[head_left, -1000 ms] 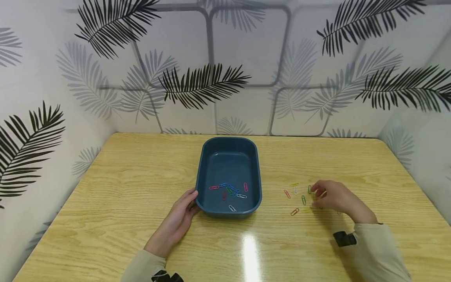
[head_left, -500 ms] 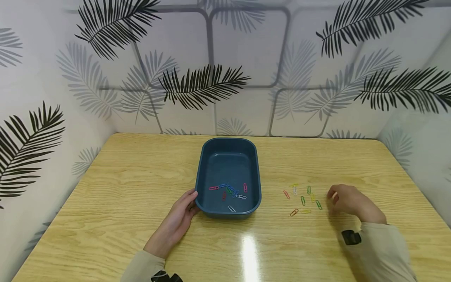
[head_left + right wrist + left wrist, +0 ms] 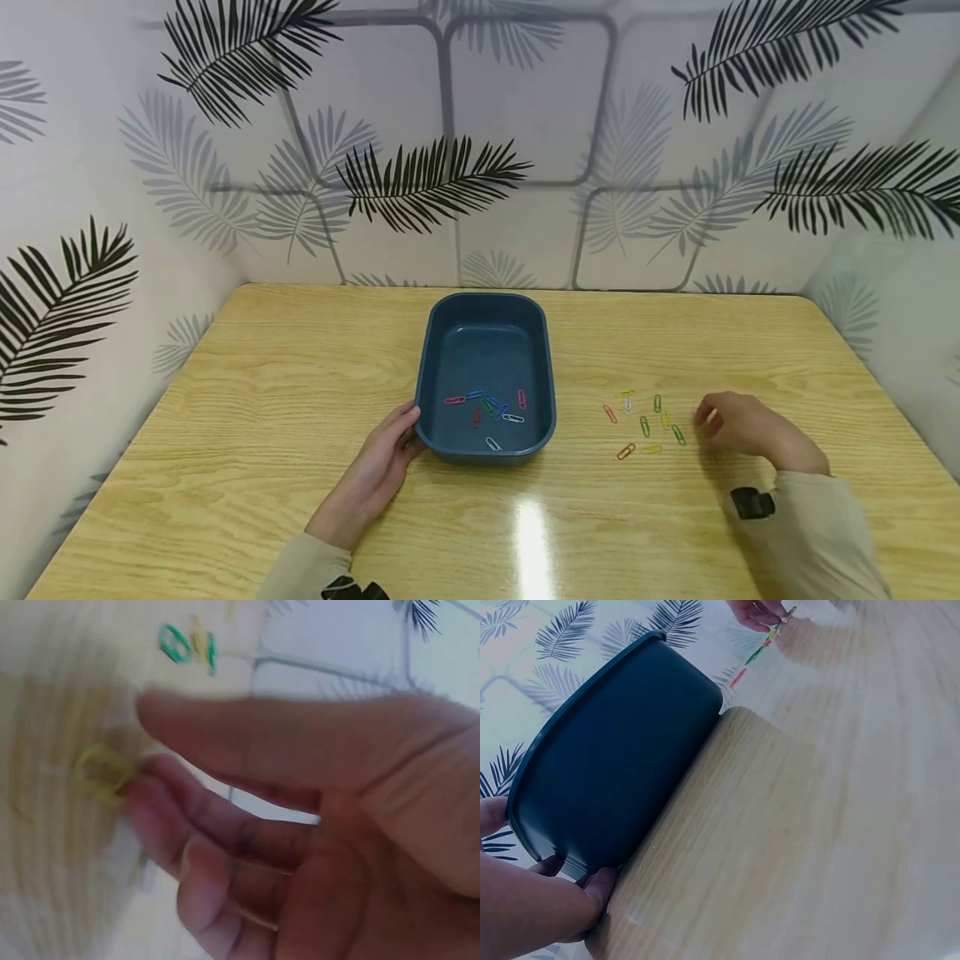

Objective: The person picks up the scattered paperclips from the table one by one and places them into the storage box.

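A dark blue rectangular bin holds several coloured paper clips. My left hand grips its near left corner, with the thumb at the rim and fingers low against the outer wall in the left wrist view. To the right, my right hand is low over the table beside a loose group of paper clips. Its fingers are bent, and the thumb stands apart from them. A blurred yellow paper clip shows by the fingertips in the right wrist view; whether they touch it, I cannot tell.
Red, white, yellow and green paper clips, such as a green one, lie scattered on the wooden table between the bin and my right hand. A leaf-patterned wall covering rises behind the table's back edge.
My right hand has moved right, away from the middle of the loose paper clips, uncovering green and yellow ones, and has then stayed nearly still. The left hand and bin have not moved.
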The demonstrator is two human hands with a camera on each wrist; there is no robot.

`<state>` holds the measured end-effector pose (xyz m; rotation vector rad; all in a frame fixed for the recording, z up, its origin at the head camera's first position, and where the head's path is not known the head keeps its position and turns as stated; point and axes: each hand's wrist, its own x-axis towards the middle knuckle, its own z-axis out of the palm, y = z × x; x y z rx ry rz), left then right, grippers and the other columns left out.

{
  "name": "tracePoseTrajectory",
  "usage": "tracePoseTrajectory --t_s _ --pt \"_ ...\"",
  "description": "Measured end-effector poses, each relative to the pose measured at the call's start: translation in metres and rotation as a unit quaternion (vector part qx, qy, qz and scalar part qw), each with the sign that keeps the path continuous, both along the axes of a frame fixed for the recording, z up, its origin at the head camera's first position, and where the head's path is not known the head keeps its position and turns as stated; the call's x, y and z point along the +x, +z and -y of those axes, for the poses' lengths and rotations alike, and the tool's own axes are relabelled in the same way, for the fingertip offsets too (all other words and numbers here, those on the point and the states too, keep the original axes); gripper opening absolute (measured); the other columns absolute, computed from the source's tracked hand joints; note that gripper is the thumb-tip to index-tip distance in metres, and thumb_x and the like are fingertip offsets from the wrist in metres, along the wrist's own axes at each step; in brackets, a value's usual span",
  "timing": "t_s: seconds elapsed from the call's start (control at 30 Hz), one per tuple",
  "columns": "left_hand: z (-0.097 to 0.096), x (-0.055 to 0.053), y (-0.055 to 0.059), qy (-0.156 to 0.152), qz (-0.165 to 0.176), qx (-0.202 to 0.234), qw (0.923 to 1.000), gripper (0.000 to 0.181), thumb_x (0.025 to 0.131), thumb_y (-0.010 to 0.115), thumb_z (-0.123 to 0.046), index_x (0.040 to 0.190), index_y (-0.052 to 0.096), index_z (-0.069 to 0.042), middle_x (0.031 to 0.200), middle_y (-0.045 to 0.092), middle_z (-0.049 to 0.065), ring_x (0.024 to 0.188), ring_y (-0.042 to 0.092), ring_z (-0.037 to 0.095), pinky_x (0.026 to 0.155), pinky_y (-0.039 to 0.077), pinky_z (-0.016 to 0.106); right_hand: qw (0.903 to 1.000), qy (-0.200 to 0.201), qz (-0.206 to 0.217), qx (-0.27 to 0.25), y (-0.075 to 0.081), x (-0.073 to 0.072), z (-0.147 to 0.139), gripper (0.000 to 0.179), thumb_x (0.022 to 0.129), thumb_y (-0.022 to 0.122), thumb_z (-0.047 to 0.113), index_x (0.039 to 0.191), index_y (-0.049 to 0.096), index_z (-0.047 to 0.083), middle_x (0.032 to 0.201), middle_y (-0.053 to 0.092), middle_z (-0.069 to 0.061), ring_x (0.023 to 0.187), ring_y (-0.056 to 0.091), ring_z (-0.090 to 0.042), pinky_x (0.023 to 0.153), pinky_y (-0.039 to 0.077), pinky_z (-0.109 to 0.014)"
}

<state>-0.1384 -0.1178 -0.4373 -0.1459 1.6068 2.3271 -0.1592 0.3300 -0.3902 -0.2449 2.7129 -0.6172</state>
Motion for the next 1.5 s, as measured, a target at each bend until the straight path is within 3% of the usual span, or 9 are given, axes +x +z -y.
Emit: tracePoseTrajectory --t_s 0.3,0.67,0.87,1.17,1.5 --pt "0.0 0.0 0.0 0.003 0.001 0.001 1.0 0.049 0.104 0.045 -0.022 0.143 0.034 0.006 0.134 0.045 0.016 0.115 0.046 0.018 0.099 0.036 0.029 0.9996 -0.019 0.009 0.019 0.001 0.001 -0.005 0.028 0.07 0.078 -0.004 0.087 0.055 -0.004 0.081 0.054 -0.012 0.072 0.05 -0.025 0.063 0.044 -0.037" --pt "0.0 -0.001 -0.002 0.006 0.004 0.006 1.0 0.049 0.103 0.047 -0.022 0.141 0.036 0.006 0.132 0.048 0.014 0.114 0.047 0.018 0.099 0.036 0.029 0.9991 -0.03 0.028 -0.009 -0.001 0.0 0.001 0.019 0.072 0.071 -0.007 0.085 0.057 -0.004 0.076 0.054 -0.008 0.065 0.051 -0.02 0.057 0.047 -0.033" --pt "0.0 0.0 -0.001 0.001 0.0 0.008 1.0 0.05 0.103 0.045 -0.021 0.143 0.034 0.006 0.137 0.043 0.017 0.118 0.045 0.019 0.104 0.032 0.033 0.9998 -0.021 0.005 0.006 -0.002 -0.002 0.002 0.013 0.075 0.069 -0.005 0.082 0.059 -0.004 0.075 0.057 -0.007 0.064 0.051 -0.019 0.056 0.046 -0.033" --pt "0.0 -0.001 -0.001 0.004 -0.001 0.004 1.0 0.049 0.103 0.046 -0.021 0.142 0.035 0.007 0.134 0.046 0.016 0.116 0.046 0.018 0.101 0.035 0.031 0.996 -0.009 -0.088 0.003 -0.005 -0.004 0.004 0.008 0.078 0.066 -0.005 0.079 0.059 -0.002 0.074 0.056 -0.005 0.068 0.05 -0.02 0.06 0.043 -0.035" --pt "0.0 0.0 -0.002 0.005 0.0 0.001 1.0 0.049 0.103 0.045 -0.022 0.142 0.034 0.007 0.133 0.046 0.015 0.116 0.046 0.018 0.1 0.036 0.029 0.9923 -0.015 -0.115 -0.043 0.001 -0.004 0.014 0.008 0.086 0.068 0.003 0.086 0.062 -0.002 0.076 0.06 -0.003 0.066 0.055 -0.015 0.057 0.044 -0.032"
